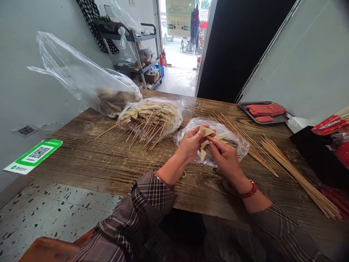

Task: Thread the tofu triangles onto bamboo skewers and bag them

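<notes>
Above a clear plastic bag on the wooden table, my left hand pinches a flat, pale yellow piece. My right hand is closed close beside it, fingertips near the lower edge of that piece; whatever lies between those fingers is too small to make out. More pale pieces lie on the bag beneath my hands. To the left, a heap of skewered pale pieces rests on another plastic bag, its sticks pointing toward me. Loose wooden skewers lie to the right of my right hand.
A black tray with red packets stands at the back right, near a black box on the right. A filled plastic bag sits at the back left. A green QR card is at the left edge.
</notes>
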`<state>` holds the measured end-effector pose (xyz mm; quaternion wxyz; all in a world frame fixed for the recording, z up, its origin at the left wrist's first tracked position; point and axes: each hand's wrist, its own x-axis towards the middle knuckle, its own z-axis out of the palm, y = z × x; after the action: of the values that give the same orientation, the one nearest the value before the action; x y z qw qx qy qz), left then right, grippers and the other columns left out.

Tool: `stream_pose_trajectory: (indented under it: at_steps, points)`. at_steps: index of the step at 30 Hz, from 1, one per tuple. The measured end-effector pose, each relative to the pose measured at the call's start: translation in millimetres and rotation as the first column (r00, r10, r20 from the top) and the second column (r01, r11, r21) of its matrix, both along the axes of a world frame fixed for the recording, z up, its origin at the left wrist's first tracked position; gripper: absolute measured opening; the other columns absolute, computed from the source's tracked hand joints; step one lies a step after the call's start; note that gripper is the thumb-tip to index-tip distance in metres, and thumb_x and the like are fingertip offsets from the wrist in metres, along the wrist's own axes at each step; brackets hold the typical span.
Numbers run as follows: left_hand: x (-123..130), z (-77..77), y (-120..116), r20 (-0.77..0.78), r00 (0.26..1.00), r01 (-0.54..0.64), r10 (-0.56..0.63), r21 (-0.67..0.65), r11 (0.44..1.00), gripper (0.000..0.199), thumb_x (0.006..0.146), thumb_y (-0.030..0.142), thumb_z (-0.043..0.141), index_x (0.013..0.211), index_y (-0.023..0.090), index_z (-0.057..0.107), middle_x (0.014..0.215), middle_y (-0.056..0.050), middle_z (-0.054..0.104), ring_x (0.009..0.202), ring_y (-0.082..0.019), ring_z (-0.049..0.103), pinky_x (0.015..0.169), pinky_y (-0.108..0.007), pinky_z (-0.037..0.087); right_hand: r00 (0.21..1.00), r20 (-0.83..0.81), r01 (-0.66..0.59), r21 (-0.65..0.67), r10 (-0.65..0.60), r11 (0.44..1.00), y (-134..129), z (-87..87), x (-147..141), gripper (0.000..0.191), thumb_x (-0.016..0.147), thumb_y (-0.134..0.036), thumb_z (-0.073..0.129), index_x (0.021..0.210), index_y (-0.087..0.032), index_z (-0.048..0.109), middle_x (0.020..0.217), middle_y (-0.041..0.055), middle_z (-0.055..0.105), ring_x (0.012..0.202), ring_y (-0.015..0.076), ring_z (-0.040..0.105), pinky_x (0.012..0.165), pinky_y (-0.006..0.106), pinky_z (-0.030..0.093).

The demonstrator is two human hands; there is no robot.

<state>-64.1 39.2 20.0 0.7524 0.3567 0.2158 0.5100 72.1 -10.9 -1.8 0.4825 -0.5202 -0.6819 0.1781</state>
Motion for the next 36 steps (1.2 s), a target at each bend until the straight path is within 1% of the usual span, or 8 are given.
stream_pose_trajectory:
  at_steps: [7, 12, 16, 20, 23, 27, 33, 36]
  points:
    - [6, 0.2, -4, 0.012, 0.998, -0.055, 0.055, 0.009, 0.998, 0.030, 0.080, 0.033, 0.073, 0.100, 0.013, 0.064, 0.096, -0.011, 0.075, 0.091, -0.020, 0.071, 0.088, -0.031, 0.048, 1.000, -0.007, 0.013, -0.003, -0.013, 1.000, -1, -3.2, -5, 0.038, 0.093, -0.030, 0.048, 0.122, -0.016, 0.069, 0.072, 0.0035, 0.070, 0.065, 0.0175, 0.064, 0.065, 0.030, 0.050]
    - [8, -0.6, -7, 0.003, 0.998, -0.071, 0.071, 0.010, 0.997, 0.027, 0.082, 0.032, 0.070, 0.099, 0.013, 0.063, 0.092, -0.010, 0.075, 0.089, -0.018, 0.070, 0.088, -0.030, 0.048, 0.998, -0.020, 0.058, -0.019, -0.058, 0.998, -1, -3.5, -8, 0.033, 0.092, -0.031, 0.049, 0.116, -0.017, 0.067, 0.082, 0.0046, 0.072, 0.069, 0.0174, 0.064, 0.068, 0.031, 0.050]
    - [10, -1.8, -8, -0.002, 0.997, -0.076, 0.076, 0.013, 0.997, 0.026, 0.083, 0.033, 0.069, 0.099, 0.014, 0.063, 0.092, -0.010, 0.074, 0.090, -0.017, 0.069, 0.091, -0.030, 0.046, 0.997, -0.048, 0.062, -0.037, -0.064, 0.997, 0, -4.7, -10, 0.031, 0.093, -0.032, 0.049, 0.114, -0.017, 0.066, 0.073, 0.0014, 0.068, 0.061, 0.0154, 0.060, 0.064, 0.029, 0.047]
    - [10, -1.8, -10, 0.003, 0.998, -0.070, 0.070, 0.009, 0.997, 0.022, 0.085, 0.033, 0.067, 0.096, 0.014, 0.063, 0.094, -0.009, 0.074, 0.090, -0.016, 0.068, 0.093, -0.031, 0.045, 0.996, -0.054, 0.065, -0.041, -0.067, 0.997, 0, -5.1, -10, 0.030, 0.093, -0.033, 0.049, 0.112, -0.017, 0.065, 0.069, 0.0000, 0.065, 0.060, 0.0148, 0.058, 0.060, 0.028, 0.045]
    - [10, -0.4, -10, -0.005, 0.997, -0.079, 0.079, 0.021, 0.997, 0.019, 0.085, 0.031, 0.065, 0.094, 0.014, 0.064, 0.094, -0.009, 0.074, 0.090, -0.017, 0.069, 0.092, -0.030, 0.046, 0.997, -0.043, 0.064, -0.040, -0.066, 0.997, 1, -3.1, -9, 0.029, 0.092, -0.034, 0.049, 0.109, -0.017, 0.066, 0.064, -0.0013, 0.062, 0.057, 0.0147, 0.056, 0.059, 0.028, 0.043]
    - [8, 1.5, -11, -0.018, 0.998, -0.066, 0.066, 0.013, 0.998, 0.022, 0.085, 0.034, 0.065, 0.093, 0.014, 0.064, 0.094, -0.009, 0.074, 0.089, -0.018, 0.070, 0.090, -0.031, 0.047, 0.998, -0.024, 0.060, -0.042, -0.061, 0.997, 1, -0.1, -8, 0.028, 0.093, -0.036, 0.049, 0.106, -0.019, 0.068, 0.057, -0.0035, 0.058, 0.051, 0.0138, 0.053, 0.056, 0.027, 0.042]
    - [9, 2.8, -13, -0.032, 0.997, -0.069, 0.069, 0.002, 0.998, 0.023, 0.084, 0.037, 0.066, 0.092, 0.015, 0.064, 0.092, -0.009, 0.075, 0.087, -0.017, 0.070, 0.091, -0.031, 0.048, 0.998, 0.004, 0.067, -0.019, -0.067, 0.998, 3, -0.1, -5, 0.027, 0.093, -0.037, 0.050, 0.101, -0.019, 0.068, 0.058, -0.0032, 0.059, 0.052, 0.0135, 0.053, 0.056, 0.027, 0.042]
    - [10, 2.6, -14, -0.049, 0.996, -0.072, 0.072, 0.000, 0.997, 0.023, 0.084, 0.038, 0.066, 0.090, 0.015, 0.064, 0.094, -0.009, 0.074, 0.091, -0.018, 0.069, 0.090, -0.030, 0.048, 0.998, 0.016, 0.066, -0.008, -0.066, 0.998, 4, 0.7, -4, 0.025, 0.093, -0.036, 0.051, 0.098, -0.019, 0.068, 0.059, -0.0029, 0.059, 0.053, 0.0135, 0.053, 0.057, 0.027, 0.041]
